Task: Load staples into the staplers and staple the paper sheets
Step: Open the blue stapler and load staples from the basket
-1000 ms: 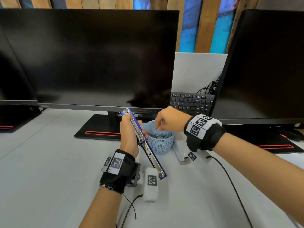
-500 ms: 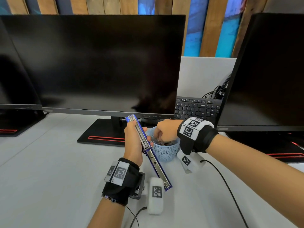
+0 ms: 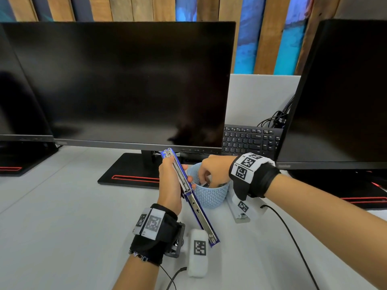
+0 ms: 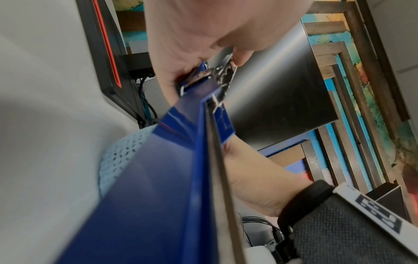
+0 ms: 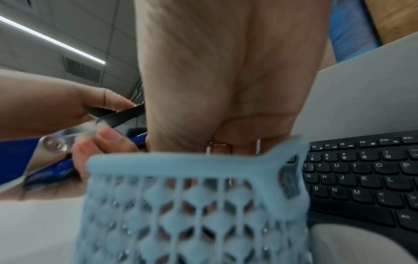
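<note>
Stapler (image 3: 189, 195), swung open, gripped in left hand (image 3: 170, 185); right hand (image 3: 211, 169) digs in the basket (image 3: 209, 197), grip hidden; next, seat a strip.

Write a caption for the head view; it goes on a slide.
Left hand holds an opened blue stapler while the right hand reaches into a light-blue basket beside it.

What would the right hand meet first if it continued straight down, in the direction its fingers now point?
Most likely the staples lying in the light blue mesh basket. The right hand already dips its fingers past the rim. Whether the fingertips touch the staples already cannot be told.
</note>
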